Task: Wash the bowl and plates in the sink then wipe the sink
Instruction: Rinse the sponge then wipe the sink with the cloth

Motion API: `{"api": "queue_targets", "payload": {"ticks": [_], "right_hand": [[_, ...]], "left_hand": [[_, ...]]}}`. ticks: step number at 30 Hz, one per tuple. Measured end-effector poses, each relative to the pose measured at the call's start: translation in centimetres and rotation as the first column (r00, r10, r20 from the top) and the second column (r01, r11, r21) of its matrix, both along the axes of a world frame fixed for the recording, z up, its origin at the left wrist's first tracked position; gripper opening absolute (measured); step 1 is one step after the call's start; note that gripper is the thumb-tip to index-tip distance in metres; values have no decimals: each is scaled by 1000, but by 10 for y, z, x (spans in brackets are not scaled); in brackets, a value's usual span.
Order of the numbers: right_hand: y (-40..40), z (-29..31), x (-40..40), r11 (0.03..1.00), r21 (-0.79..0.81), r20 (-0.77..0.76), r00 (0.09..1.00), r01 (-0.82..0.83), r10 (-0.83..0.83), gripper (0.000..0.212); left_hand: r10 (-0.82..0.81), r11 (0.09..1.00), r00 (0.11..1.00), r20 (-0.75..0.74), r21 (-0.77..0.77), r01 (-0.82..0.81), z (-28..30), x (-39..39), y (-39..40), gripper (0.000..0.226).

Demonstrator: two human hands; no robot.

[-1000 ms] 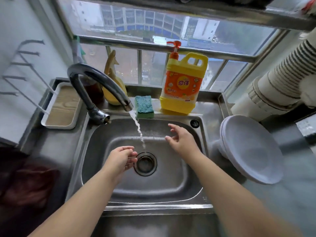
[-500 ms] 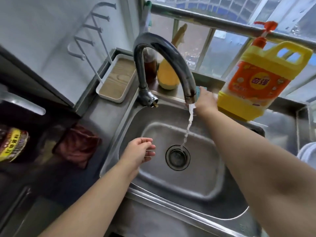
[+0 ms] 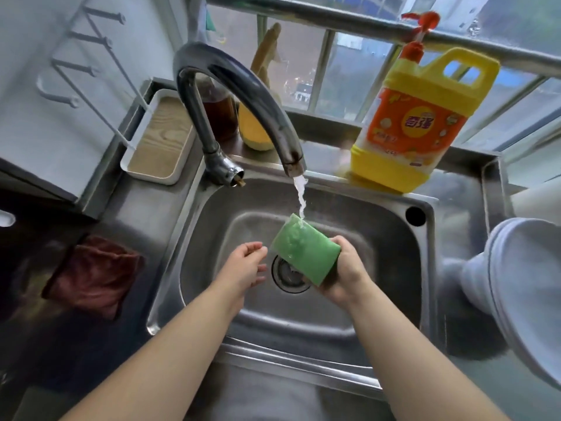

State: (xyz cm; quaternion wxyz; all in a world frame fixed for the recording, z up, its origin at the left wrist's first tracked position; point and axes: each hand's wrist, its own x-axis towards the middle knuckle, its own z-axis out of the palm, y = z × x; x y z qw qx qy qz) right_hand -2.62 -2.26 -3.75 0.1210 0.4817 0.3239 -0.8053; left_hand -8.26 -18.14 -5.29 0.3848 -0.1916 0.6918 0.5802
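Sponge (image 3: 305,252) is gripped in the right hand (image 3: 344,276) under the water stream (image 3: 300,197); left hand (image 3: 246,267) fingers loosely curled; splashing is risked if tilted

On my feed a yellow plastic detergent jug (image 3: 419,123) with an orange label and red pump stands on the ledge under the window. Further left along that ledge I see a dark brown glass bottle (image 3: 220,117) just beside a yellow-bodied spray bottle (image 3: 255,129). A white rectangular tray with a wood-grain base (image 3: 159,138) sits at the back left. A crumpled dark red cloth (image 3: 94,275) lies on the steel worktop (image 3: 127,208). White wall hooks (image 3: 82,47) hang above.
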Motion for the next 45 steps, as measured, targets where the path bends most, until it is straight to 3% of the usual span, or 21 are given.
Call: {"api": "queue_targets", "payload": {"ticks": [5,9,13,17,21,25,27,30,34,37,39,42,45], "right_hand": [[-8,-13,-6,999,-15,98,995,29,-27,33],[-10,-28,-14,997,36,81,994,68,-70,64],[-17,-30,-15,977,213,-39,999,-7,16,37],[-27,-31,-21,923,377,-94,988,-81,125,32],[-31,-32,-29,819,557,-56,978,-136,200,23],[-35,-36,-30,765,628,10,984,-144,177,22],[-37,-36,-29,748,648,27,986,-143,166,33],[-37,-34,-28,720,677,51,985,-154,163,48],[-33,-31,-29,660,738,45,987,-138,156,48],[-31,-27,-29,609,779,45,981,-151,187,49],[-29,-23,-29,594,791,38,981,-148,193,43],[-26,-19,-32,546,819,60,972,-179,229,41],[-24,-17,-36,518,825,81,955,-226,287,39]], "left_hand": [[-55,989,998,17,137,52,2,-7,14,27],[-29,993,999,-32,118,32,-6,-13,21,28],[-39,985,999,17,167,36,-5,-16,26,22],[-55,988,998,24,149,50,-5,-23,30,24],[-91,992,995,-45,87,94,-7,-25,35,30],[-235,972,938,-254,-87,220,-11,-24,45,27],[-286,958,906,-313,-127,258,-11,-24,50,24],[-302,953,904,-304,-110,281,-8,-23,56,22],[-241,968,939,-245,2,249,-11,-17,60,30],[-262,956,932,-249,62,285,-19,-17,59,50],[-294,941,921,-254,95,326,-28,-16,58,46],[-326,926,893,-311,85,368,-22,-15,55,35],[-332,930,867,-372,26,367,-11,-14,50,48]]}}
